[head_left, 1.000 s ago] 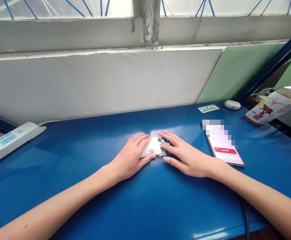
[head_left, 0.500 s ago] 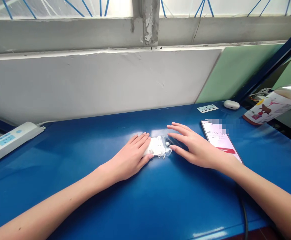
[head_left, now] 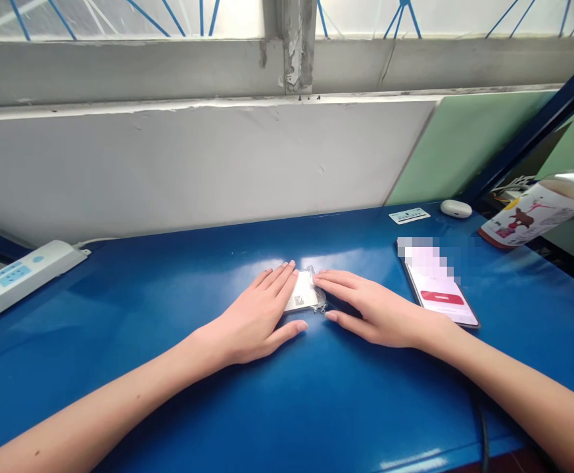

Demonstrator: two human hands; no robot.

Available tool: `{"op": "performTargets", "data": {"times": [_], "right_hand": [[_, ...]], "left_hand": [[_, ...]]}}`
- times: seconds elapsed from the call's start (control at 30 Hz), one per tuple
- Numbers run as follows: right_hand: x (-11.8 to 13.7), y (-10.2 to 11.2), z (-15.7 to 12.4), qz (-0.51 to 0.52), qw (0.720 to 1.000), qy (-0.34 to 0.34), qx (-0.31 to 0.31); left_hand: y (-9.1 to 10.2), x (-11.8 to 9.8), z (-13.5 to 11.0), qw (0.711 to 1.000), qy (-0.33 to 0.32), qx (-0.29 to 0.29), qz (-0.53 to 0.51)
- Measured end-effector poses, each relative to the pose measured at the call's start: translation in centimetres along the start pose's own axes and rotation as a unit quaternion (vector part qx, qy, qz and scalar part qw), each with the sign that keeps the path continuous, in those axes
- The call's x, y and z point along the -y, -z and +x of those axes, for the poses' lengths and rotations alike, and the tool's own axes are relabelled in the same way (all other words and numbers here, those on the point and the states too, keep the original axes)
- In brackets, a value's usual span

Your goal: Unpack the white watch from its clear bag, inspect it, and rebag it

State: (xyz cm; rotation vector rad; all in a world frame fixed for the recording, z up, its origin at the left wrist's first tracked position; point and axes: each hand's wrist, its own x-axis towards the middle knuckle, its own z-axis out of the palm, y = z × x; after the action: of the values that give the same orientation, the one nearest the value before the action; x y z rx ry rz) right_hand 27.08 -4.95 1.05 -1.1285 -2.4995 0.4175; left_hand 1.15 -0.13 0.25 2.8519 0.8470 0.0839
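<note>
A small clear plastic packet with a white label (head_left: 306,294) lies on the blue table (head_left: 168,282) in the middle. My left hand (head_left: 257,317) lies flat with its fingers stretched out over the packet's left part. From the other side, my right hand (head_left: 373,307) rests flat too, fingers extended and covering the packet's right end. Only a strip of the white label and a bit of small chain show between the two hands.
A phone with a lit screen (head_left: 439,286) lies just right of my right hand. Farther back are a small card (head_left: 409,215) and a white earbud case (head_left: 456,208). A bottle (head_left: 543,209) lies at the right edge. A white power strip (head_left: 15,277) sits far left. A grey wall runs behind.
My right hand, lifted off to the right half a second ago, has come back down onto the packet's right end. My left hand has stayed on the packet.
</note>
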Motion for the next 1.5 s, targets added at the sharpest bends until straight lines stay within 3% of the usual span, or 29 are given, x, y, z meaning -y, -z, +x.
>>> {"op": "performTargets", "data": {"times": [0.2,0.7,1.0,1.1,1.33,1.5], "right_hand": [[0.2,-0.4,0.2,-0.03,0.999,0.0,-0.014],[0.2,-0.7,0.1,0.012,0.999,-0.01,-0.038],[-0.2,-1.0,0.4,0.113,0.992,-0.05,-0.012],[0.0,-0.9,0.7,0.085,0.996,-0.036,-0.016],[1.5,-1.7,1.1,-0.088,0.994,0.04,-0.05],[1.0,-1.5,1.4,-0.074,0.995,0.04,-0.056]], "left_hand": [[0.0,0.0,0.0,1.0,-0.001,-0.002,0.006],[-0.1,0.0,0.1,1.0,0.001,-0.024,-0.006],[-0.4,-0.1,0.1,1.0,0.007,-0.021,-0.01],[-0.5,-0.1,0.1,0.999,0.004,-0.03,-0.017],[-0.5,0.0,0.2,0.999,0.001,-0.034,-0.018],[-0.7,0.0,0.2,0.999,0.006,-0.044,-0.024]]}}
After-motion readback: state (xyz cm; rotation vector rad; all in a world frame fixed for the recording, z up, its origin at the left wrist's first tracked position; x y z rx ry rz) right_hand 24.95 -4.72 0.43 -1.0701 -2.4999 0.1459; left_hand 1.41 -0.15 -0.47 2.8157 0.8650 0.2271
